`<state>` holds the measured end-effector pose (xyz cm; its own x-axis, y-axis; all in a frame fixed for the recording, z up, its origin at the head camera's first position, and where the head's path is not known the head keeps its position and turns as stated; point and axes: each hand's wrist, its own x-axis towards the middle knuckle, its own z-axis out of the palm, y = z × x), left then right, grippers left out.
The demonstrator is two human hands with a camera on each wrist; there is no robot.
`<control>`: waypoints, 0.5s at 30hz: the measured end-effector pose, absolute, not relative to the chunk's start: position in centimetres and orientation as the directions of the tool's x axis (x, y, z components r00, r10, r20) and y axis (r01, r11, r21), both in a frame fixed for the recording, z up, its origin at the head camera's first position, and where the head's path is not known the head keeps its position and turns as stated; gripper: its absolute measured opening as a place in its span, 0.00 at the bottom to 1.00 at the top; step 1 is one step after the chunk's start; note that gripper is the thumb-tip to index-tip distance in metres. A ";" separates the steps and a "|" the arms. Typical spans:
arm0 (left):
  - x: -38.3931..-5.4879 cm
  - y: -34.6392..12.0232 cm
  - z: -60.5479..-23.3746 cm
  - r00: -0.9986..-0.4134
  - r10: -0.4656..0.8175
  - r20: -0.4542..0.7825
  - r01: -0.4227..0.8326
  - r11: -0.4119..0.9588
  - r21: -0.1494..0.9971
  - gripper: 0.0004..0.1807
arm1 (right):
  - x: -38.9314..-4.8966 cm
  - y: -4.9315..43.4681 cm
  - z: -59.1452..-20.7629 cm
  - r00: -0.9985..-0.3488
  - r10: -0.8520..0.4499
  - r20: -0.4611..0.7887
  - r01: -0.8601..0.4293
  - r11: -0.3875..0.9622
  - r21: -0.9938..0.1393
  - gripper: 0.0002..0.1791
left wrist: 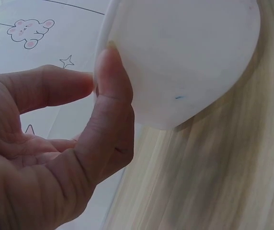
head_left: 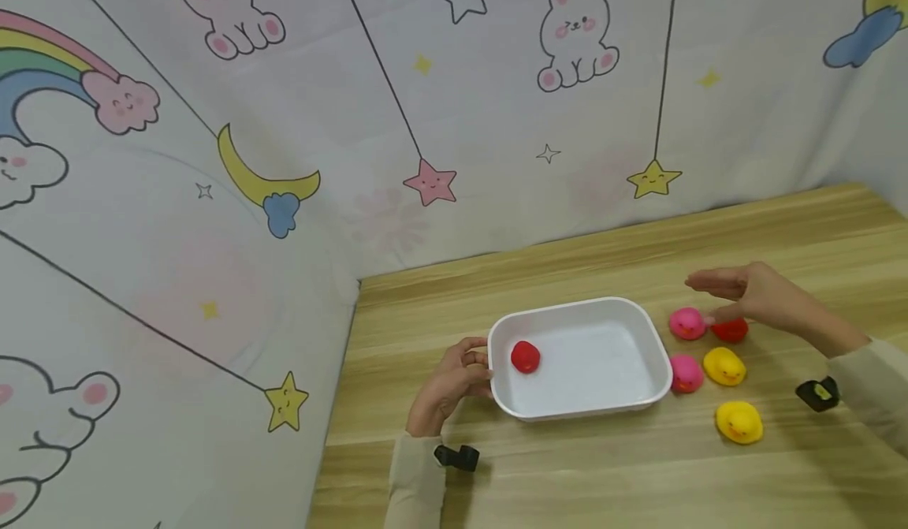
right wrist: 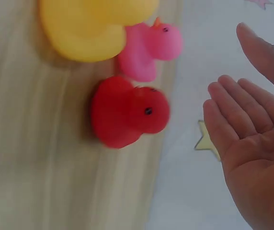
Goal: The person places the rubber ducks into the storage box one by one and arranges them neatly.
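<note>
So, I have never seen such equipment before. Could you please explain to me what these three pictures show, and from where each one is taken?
There is no robot here, only a person's two bare hands. The wide picture comes from a camera worn on the head, looking forward and down. The other two come from a camera on each wrist, probably the small black devices.

On the table stands a white tray with one red toy inside. To its right in the wide picture are two pink ducks, two yellow ducks and a red duck.

The left hand holds the tray's edge. The right hand, near the red duck, holds nothing.
</note>
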<state>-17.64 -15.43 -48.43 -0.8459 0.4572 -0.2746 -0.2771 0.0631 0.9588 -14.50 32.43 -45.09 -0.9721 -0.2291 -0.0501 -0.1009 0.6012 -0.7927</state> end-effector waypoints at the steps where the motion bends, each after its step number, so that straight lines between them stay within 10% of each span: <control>1: -17.7 -15.4 -48.4 -0.846 0.457 -0.274 -0.276 0.065 0.959 0.34 | -14.4 32.8 -45.4 -0.972 -0.228 -0.051 -0.096 0.588 -0.803 0.37; 15: -17.7 -15.5 -48.4 -0.837 0.470 -0.281 -0.290 0.055 0.955 0.34 | -13.1 36.4 -48.8 -0.981 -0.184 -0.055 -0.065 0.589 -0.806 0.41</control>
<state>-17.74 -15.51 -48.40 -0.8367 0.4701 -0.2809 -0.2901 0.0546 0.9555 -13.12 36.43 -48.75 -0.9814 -0.1838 -0.0551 -0.0650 0.5886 -0.8058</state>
